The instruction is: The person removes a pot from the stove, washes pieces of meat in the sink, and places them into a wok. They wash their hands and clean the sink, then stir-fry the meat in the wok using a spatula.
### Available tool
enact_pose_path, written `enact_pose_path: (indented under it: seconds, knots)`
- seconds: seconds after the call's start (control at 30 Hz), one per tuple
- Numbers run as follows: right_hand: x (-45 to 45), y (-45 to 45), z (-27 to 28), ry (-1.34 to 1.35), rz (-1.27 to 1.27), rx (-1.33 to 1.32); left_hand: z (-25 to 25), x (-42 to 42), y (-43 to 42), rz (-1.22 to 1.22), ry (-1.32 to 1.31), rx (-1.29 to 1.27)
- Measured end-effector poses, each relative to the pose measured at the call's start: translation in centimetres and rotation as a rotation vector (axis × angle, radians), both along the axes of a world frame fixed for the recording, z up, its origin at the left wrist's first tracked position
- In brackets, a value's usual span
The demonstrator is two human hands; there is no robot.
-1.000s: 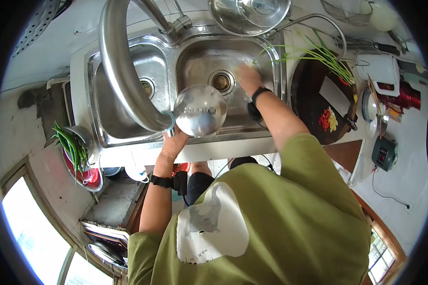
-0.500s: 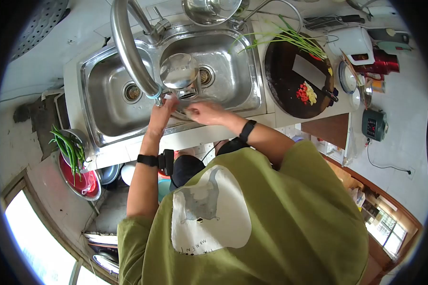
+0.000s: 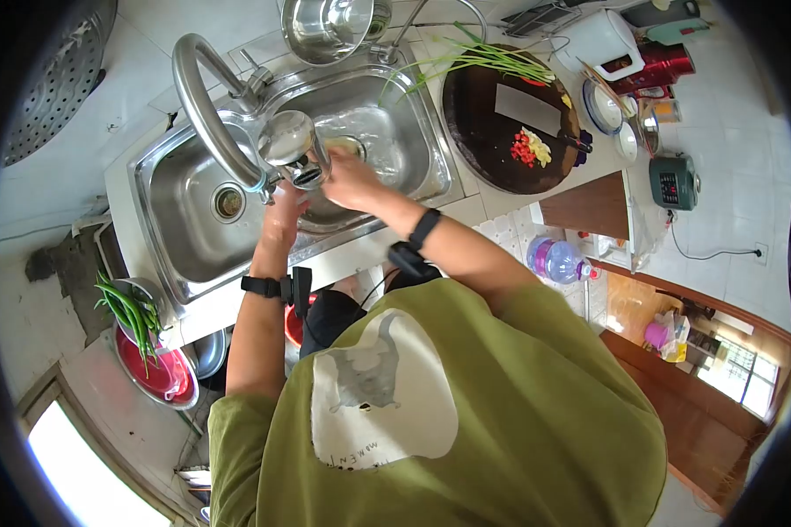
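Note:
My left hand is beneath the faucet spout, over the front of the double steel sink. Its fingers look apart and nothing shows in them. My right hand reaches over the right basin, beside a shiny metal cylinder that looks like a filter on the faucet. The cylinder partly covers my right fingers, so their grip is hidden. Water glistens in the right basin.
A round dark chopping board holds a cleaver, chopped red and pale pieces and long green stalks. Green peppers lie at the left. A steel pot stands behind the sink.
The view has shifted and turned. My right hand has moved from the sink's front edge forward into the right basin. My left hand remains near the spout, slightly lower.

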State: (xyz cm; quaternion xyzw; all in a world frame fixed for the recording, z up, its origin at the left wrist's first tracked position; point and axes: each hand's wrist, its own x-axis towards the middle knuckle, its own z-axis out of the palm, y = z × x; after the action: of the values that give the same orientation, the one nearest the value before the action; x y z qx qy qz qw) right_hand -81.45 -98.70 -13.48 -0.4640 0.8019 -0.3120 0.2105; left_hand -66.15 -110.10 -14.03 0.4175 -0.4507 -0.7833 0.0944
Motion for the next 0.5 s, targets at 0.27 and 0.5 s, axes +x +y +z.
enact_pose_path:
  seconds: [0.27,0.5]
  knots:
    - [8.0,-6.2,4.6,-1.506,-0.164,-0.418,4.4,1.4,0.2,0.348,0.113,0.125]
    - [7.3,-6.8,1.3,-1.503,-0.199,-0.197,6.6,0.8,2.3,0.148,0.031,-0.015]
